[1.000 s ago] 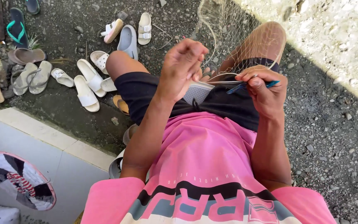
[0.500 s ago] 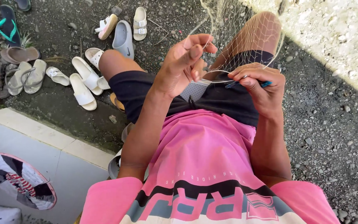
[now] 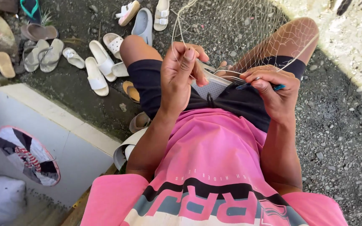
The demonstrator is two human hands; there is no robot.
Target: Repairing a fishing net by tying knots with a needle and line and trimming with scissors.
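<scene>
Observed from head view, person seated, pink shirt (image 3: 214, 163) and black shorts (image 3: 156, 83). Landmark: the shorts.

Left hand (image 3: 183, 73) was raised above the shorts, over the left thigh. Fingers were curled nearly closed, thumb and forefinger pinched on a thin pale line of the fishing net (image 3: 248, 33). The line ran upward from the pinch.

Right hand (image 3: 273, 90) was just right of the shorts' middle, over the right thigh. Fingers were closed round a slim blue netting needle (image 3: 280, 87); its tip showed past the knuckles on both sides. Fingertips also touched net strands.

The net was draped over the right knee, above the shorts, and stretched from there down to both hands. Mesh was fine and pale; its far edge could not be told against the gravel ground (image 3: 340, 138).

Left of the shorts, a scatter of white sandals (image 3: 97, 71) lay on the ground. Below-left of them, a pale tiled ledge (image 3: 59, 125).
</scene>
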